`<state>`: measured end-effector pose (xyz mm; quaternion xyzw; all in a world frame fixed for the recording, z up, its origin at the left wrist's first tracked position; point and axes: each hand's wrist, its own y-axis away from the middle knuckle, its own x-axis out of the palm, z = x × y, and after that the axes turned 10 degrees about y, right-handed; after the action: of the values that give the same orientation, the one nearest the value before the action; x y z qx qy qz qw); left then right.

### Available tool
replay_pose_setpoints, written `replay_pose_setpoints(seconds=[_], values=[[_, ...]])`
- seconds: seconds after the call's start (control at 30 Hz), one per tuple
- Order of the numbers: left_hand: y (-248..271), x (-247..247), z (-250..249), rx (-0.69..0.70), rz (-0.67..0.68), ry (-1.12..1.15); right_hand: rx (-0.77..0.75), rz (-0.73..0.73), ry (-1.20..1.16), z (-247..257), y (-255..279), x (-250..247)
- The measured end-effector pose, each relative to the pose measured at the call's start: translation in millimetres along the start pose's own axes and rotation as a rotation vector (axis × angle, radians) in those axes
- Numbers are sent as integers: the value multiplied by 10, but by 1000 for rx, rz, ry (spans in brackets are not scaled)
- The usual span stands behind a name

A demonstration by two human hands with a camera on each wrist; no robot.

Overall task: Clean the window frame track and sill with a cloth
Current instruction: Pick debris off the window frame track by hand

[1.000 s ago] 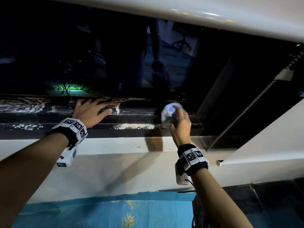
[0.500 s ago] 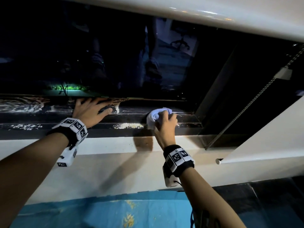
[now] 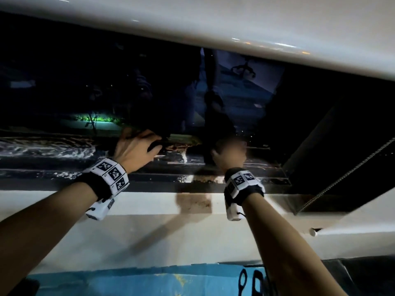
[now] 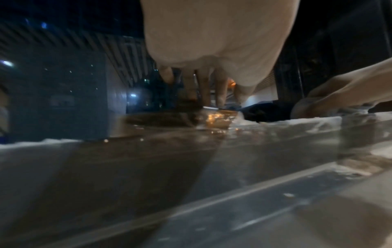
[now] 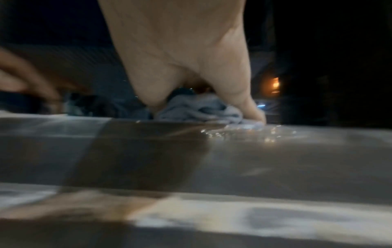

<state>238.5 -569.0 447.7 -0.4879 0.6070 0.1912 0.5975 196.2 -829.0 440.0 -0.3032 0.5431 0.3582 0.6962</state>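
Below the dark glass (image 3: 106,71), the wet track (image 3: 53,150) runs above the white sill (image 3: 149,201). Left hand (image 3: 133,151) rests flat on the track, fingers spread. Right hand (image 3: 229,153), blurred, grips a bunched cloth (image 5: 199,109), pressing it onto the track.

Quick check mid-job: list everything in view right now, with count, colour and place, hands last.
cloth: one, pale blue-white, bunched on the window track under the right hand
window track: one, dark metal, wet and streaked white, along the base of the glass
sill: one, white, below the track
blind chain: one, metal beads, hanging at right
floor sheet: one, blue, below the wall
left hand: fingers spread, resting on the track
right hand: blurred, grips the cloth
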Motion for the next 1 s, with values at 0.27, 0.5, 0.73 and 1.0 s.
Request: replay_pose_setpoints(seconds=[0.27,0.5,0.73,1.0], values=[[178,-115,535,-103,33,-2,-242,-6,-29,649,347,238],[286,-41,596,-175,82,291,-425,-14,-271,345,214,-194],[270,51,617,-231,73,450,-414,-73,-155,800,372,168],[303,51,598,-244,41,420,-529,97,-164,638,594,-227]])
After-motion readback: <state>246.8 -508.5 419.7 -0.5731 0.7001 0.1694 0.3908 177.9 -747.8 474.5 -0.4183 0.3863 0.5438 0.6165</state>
